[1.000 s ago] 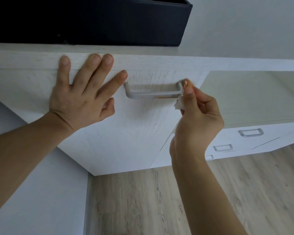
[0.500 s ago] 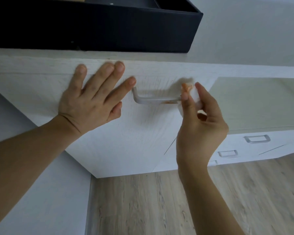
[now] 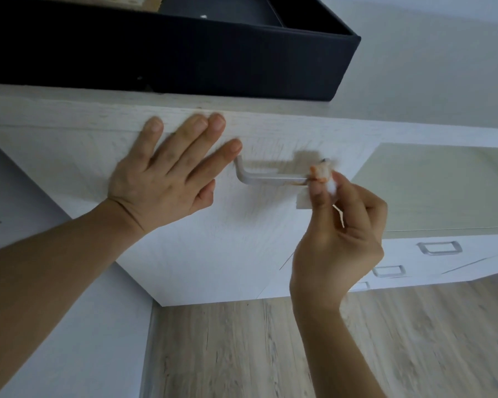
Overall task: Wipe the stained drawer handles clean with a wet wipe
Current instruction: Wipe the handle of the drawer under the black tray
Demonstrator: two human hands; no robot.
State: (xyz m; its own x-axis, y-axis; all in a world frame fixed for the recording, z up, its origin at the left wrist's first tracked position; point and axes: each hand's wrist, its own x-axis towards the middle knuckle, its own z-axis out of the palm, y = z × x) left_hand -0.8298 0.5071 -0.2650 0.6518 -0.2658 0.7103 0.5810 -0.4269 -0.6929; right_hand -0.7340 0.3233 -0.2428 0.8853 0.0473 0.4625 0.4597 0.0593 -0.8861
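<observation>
A grey metal drawer handle sits on the white drawer front, with a brownish-orange stain near its right end. My right hand pinches a small white wet wipe, orange-stained at its tip, and holds it against the handle's right end. That end of the handle is hidden behind the wipe. My left hand lies flat on the drawer front just left of the handle, fingers spread and straight, the index fingertip close to the handle's left post.
A dark fabric box stands on the cabinet top above the drawer. Lower drawers with grey handles lie at the right, beside a pale green panel. Wood-look floor lies below, and a grey wall at the left.
My right hand stays at the handle's right end with the wipe, shifting slightly; the wipe's orange tip shows more. The view has tilted down. My left hand keeps its place on the drawer front.
</observation>
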